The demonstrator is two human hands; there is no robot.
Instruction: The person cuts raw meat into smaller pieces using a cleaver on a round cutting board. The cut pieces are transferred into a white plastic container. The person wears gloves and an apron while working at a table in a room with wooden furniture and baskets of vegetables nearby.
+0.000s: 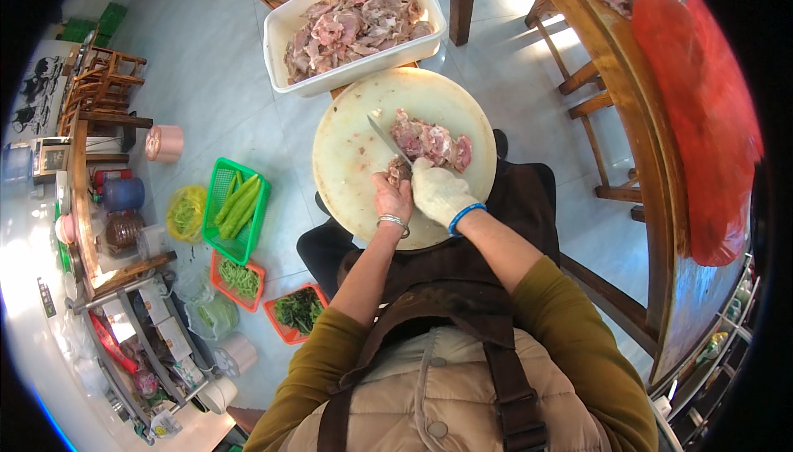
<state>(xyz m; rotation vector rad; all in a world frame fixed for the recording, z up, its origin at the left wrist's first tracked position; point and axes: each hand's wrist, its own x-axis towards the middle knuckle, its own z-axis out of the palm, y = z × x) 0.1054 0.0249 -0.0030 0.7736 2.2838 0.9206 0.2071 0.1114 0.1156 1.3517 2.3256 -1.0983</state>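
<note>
A round, pale cutting board (347, 192) lies before me at my knees. My left hand (394, 197), bare with a silver bracelet at the wrist, grips a small piece of meat (398, 171) on the board. My right hand (438, 192) wears a whitish knit glove and is closed around a knife, whose handle it hides. The knife blade (385, 135) points away and to the left, beside the held piece. A larger chunk of raw meat (432, 142) lies on the board just beyond my gloved hand. Small scraps are scattered left of it.
Beyond the board, a white plastic tub (276, 59) holds a heap of cut meat. A green basket (264, 204) of long green vegetables and orange baskets (262, 303) of greens stand on the floor at left. A wooden table (644, 111) with a red plastic bag (694, 124) is at right.
</note>
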